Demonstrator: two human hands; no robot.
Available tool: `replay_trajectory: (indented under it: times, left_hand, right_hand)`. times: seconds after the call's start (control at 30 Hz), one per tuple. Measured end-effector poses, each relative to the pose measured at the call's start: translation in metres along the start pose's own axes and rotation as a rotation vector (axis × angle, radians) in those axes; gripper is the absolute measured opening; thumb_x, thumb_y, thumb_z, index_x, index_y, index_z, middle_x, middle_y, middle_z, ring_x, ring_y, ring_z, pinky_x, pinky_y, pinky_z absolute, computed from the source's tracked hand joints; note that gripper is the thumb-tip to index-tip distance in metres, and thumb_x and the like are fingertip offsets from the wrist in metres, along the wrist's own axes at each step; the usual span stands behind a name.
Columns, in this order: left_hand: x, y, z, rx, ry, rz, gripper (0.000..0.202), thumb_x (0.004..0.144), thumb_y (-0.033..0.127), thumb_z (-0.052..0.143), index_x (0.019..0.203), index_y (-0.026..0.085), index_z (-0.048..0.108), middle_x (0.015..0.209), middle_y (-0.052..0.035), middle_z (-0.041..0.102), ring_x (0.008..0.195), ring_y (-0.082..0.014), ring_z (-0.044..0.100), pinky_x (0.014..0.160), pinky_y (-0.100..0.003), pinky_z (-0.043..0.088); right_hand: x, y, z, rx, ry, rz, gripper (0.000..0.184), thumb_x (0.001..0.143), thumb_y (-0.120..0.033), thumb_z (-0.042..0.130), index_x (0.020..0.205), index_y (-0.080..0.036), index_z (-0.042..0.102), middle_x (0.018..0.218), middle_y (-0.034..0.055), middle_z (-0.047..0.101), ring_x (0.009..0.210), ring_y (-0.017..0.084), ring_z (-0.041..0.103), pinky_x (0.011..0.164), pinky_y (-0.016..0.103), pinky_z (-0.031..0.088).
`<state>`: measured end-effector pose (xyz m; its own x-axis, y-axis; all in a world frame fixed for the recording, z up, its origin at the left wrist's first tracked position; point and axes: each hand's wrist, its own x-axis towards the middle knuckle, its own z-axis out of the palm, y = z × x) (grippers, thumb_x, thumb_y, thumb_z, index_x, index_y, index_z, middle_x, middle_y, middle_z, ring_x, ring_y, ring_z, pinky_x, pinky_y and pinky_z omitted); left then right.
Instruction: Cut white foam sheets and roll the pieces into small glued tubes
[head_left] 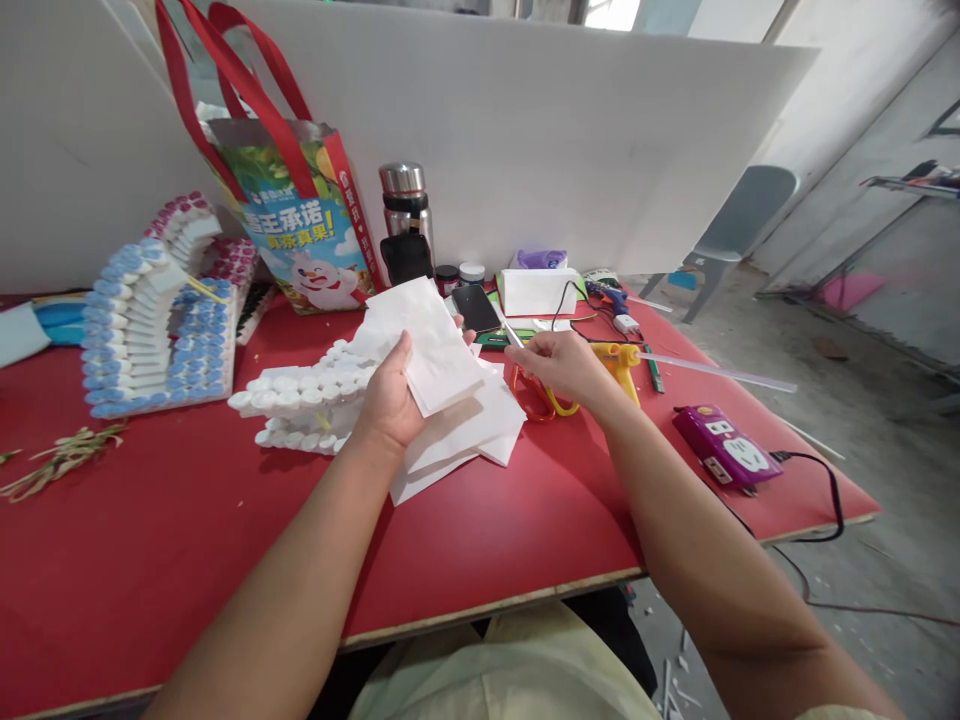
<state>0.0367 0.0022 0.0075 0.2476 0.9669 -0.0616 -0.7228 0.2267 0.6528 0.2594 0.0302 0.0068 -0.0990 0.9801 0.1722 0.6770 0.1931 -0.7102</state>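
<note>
My left hand (pixel 390 395) is closed on a white sheet of paper (pixel 427 335), held up over more white sheets (pixel 480 420) lying on the red table (pixel 187 530). My right hand (pixel 559 365) grips scissors with orange and yellow handles (pixel 540 398), blades pointing up-left toward the paper. Just left of my left hand lies a white model built of capped tubes (pixel 300 400).
A blue-and-white tube model (pixel 150 330) and a printed bag with red handles (pixel 300 220) stand at the back left. A steel flask (pixel 405 205), phone (pixel 476 307), tissue box (pixel 536 290), yellow glue gun (pixel 622 362) and purple power strip (pixel 724 445) lie around. White boards wall the back.
</note>
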Motion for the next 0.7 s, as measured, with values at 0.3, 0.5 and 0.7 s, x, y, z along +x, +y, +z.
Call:
replay_trajectory:
  times: [0.3,0.5,0.7]
  left_hand:
    - [0.002,0.003,-0.002,0.028,0.030,0.040,0.057,0.102,0.045,0.040,0.148,0.012,0.048,0.136,-0.0199,0.064,0.129,-0.0339,0.059,0.109,-0.054,0.046]
    - [0.001,0.002,-0.003,0.033,0.045,0.002,0.057,0.102,0.046,0.041,0.146,0.011,0.051,0.139,-0.0193,0.062,0.130,-0.0338,0.058,0.111,-0.054,0.044]
    - [0.006,0.001,-0.012,0.021,0.005,-0.005,0.054,0.101,0.041,0.044,0.142,0.009,0.055,0.138,-0.0182,0.064,0.127,-0.0308,0.061,0.110,-0.049,0.047]
  right_hand:
    - [-0.001,0.005,0.021,0.084,-0.299,-0.015,0.025,0.070,-0.036,0.079,0.064,-0.020,0.060,0.061,-0.0021,0.060,0.055,0.013,0.052,0.050,0.025,0.036]
    - [0.001,0.000,0.002,0.490,-0.152,-0.030,0.017,0.074,-0.032,0.073,0.079,-0.017,0.066,0.071,0.0007,0.067,0.063,0.014,0.059,0.059,0.028,0.044]
    - [0.005,0.007,-0.005,0.245,-0.041,-0.007,0.022,0.077,-0.030,0.071,0.095,-0.017,0.074,0.058,-0.0023,0.062,0.051,0.014,0.052,0.051,0.028,0.037]
